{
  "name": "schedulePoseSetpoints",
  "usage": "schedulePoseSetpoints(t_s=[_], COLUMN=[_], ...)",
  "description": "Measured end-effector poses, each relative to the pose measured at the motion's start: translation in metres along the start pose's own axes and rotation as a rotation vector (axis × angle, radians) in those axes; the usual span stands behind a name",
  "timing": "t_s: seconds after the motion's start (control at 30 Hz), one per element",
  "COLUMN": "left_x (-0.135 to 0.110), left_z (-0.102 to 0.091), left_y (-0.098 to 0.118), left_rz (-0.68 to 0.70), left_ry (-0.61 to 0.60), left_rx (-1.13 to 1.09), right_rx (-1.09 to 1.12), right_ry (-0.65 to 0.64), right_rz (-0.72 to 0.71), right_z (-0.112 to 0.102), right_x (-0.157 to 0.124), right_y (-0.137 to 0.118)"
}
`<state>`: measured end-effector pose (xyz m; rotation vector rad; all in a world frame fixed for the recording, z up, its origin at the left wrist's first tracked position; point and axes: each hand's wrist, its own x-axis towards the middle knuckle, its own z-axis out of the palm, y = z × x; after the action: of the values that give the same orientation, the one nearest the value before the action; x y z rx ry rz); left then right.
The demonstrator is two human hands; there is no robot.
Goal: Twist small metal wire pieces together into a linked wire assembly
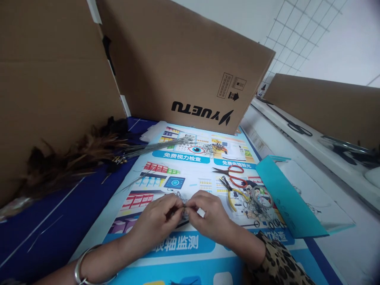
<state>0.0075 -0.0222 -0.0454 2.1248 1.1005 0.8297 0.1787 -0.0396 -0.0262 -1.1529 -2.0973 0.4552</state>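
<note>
My left hand (pixel 162 215) and my right hand (pixel 209 217) meet fingertip to fingertip over the printed sheet (pixel 181 259). Both pinch at one spot, where a tiny dark piece shows between them, too small to name. Just behind the fingers lies a small tangle of thin wire pieces (pixel 177 194). To the right of my right hand rest pliers with yellow handles (pixel 233 194) and scissors with red handles (pixel 237 177). Beside them are a clear coil or roll (pixel 263 196) and a heap of small wire loops and dark rings (pixel 273 224).
A bundle of thin straight wires (pixel 157 147) lies toward the back. Brown feathers (pixel 77 156) are piled on the blue cloth (pixel 68 213) at left. Cardboard panels (pixel 184 59) stand behind. At right lies an open teal box (pixel 285 202), beside a white ledge (pixel 308 142).
</note>
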Motion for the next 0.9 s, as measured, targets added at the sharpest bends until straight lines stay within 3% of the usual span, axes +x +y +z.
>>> schedulePoseSetpoints(t_s=[0.3,0.53,0.67,0.9], left_x=[0.0,0.001,-0.001,0.0], left_z=[0.001,0.0,0.002,0.005], left_y=[0.005,0.009,0.008,0.005], left_rz=[-0.075,-0.41,-0.474,-0.493], left_ry=[-0.027,-0.132,-0.124,-0.04], left_rx=[-0.073,-0.701,-0.902,-0.892], right_rx=[0.032,0.071,0.031,-0.297], right_ry=[0.05,0.061,0.085,0.12], right_rz=[0.13,0.121,0.055,-0.203], right_z=[0.009,0.01,0.008,0.011], right_x=[0.001,0.003,0.002,-0.003], right_y=[-0.003,-0.001,-0.003,-0.001])
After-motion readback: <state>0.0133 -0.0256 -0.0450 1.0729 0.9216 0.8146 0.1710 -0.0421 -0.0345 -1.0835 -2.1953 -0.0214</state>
